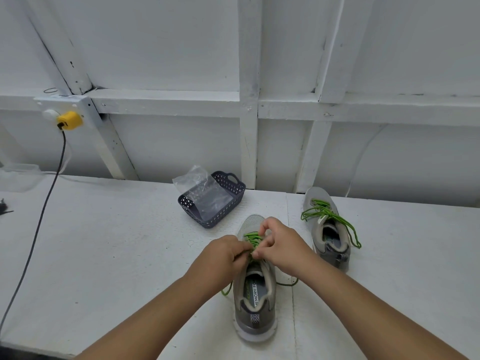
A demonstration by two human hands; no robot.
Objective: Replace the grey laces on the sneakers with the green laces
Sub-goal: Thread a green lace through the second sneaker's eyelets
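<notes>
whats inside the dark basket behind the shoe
A crumpled clear plastic bag lies in the dark basket, partly sticking out over its rim. Whether anything sits in or under the bag cannot be told.

The white bench (104,242) carries two grey sneakers, heels toward the camera. The near sneaker (255,302) stands at the middle; the far sneaker (328,229) sits to its right, well apart, green laces (335,216) spilling onto the surface. Behind the near one rests a dark basket (233,203) with a clear bag (200,193) in it — tilted. A black cable (31,253) trails across the left side — small dark bits (5,207) lie at the left edge.
</notes>
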